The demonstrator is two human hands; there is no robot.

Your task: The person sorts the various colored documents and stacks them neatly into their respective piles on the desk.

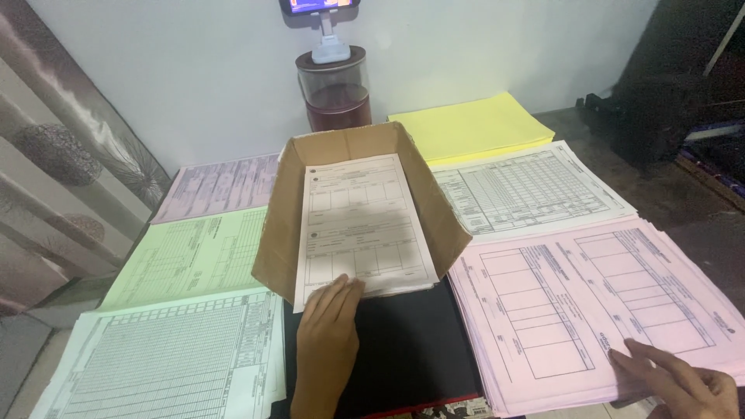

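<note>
My left hand [330, 330] lies flat with its fingertips on the near edge of a white printed form [361, 225] that rests inside an open brown cardboard box [431, 198]. The hand holds nothing. My right hand [683, 380] sits at the bottom right, fingers spread, touching the near corner of a pink stack of forms [590, 295]. The box stands on a black surface [411, 349] in the middle.
Stacks of forms surround the box: pale green [167, 361] and light green [194, 252] on the left, pink [221, 186] at the back left, white [528, 190] and yellow [473, 128] on the right. A clear jar with a phone stand [335, 85] is behind. A curtain [54, 155] hangs at left.
</note>
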